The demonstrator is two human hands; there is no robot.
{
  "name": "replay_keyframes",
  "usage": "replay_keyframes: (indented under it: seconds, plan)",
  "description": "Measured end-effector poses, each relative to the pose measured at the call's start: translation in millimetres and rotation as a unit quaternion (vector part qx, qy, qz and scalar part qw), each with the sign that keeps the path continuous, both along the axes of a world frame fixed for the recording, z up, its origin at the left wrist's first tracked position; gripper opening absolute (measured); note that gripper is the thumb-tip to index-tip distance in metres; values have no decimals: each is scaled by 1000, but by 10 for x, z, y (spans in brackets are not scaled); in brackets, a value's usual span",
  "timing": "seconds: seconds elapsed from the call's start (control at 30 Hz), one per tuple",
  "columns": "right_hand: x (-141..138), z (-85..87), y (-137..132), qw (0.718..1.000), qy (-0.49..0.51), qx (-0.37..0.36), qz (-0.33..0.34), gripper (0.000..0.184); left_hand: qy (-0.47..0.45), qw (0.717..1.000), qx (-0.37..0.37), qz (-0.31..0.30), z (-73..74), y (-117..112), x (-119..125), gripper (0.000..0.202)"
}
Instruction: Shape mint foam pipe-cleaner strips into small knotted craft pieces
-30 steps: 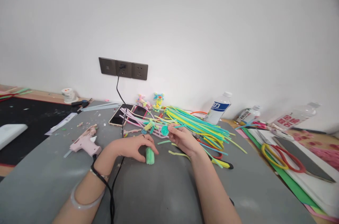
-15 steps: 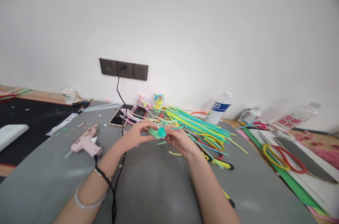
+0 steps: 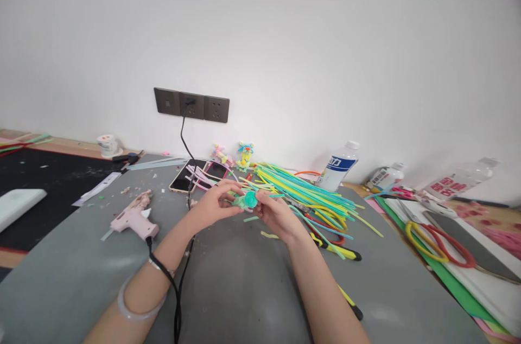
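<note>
Over the middle of the grey table, my left hand (image 3: 215, 206) pinches a small light-green craft piece (image 3: 239, 202) from the left side. My right hand (image 3: 277, 217) grips its right side with thumb and fingers, at a round teal coil (image 3: 251, 199). Coil and green part touch; whether they are joined I cannot tell. Fingers hide part of the piece. Just behind the hands lies a bundle of teal and yellow pipe cleaners (image 3: 305, 188). Two small colourful figures, one pink (image 3: 221, 154) and one blue and yellow (image 3: 245, 155), stand near the wall.
A pink glue gun (image 3: 136, 220) lies left, its black cable (image 3: 178, 300) running under my left forearm. Phones (image 3: 187, 174), a yellow-black cutter (image 3: 342, 250), a white bottle (image 3: 338, 167) and scissors (image 3: 431, 243) lie or stand around. A socket panel (image 3: 191, 104) is on the wall.
The teal coil has turned a little between my fingers, and my left fingers have shifted slightly on the green part. The whole view has moved slightly.
</note>
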State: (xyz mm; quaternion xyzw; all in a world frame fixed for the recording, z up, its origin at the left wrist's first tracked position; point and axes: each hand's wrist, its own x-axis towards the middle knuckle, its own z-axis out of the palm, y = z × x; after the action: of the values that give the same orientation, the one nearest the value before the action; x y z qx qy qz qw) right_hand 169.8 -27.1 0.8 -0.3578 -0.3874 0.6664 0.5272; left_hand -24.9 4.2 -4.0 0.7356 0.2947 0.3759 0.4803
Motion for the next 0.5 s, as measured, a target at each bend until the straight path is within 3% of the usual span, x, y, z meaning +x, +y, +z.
replay_keyframes:
  seconds: [0.27,0.5]
  plan:
    - [-57,-34,-5,999,-29,19,-10,36,-24,999,7,20,-40,16,26,30]
    - [-62,-82,19,997,-54,41,-48,36,2,999,-7,37,36,-12,31,31]
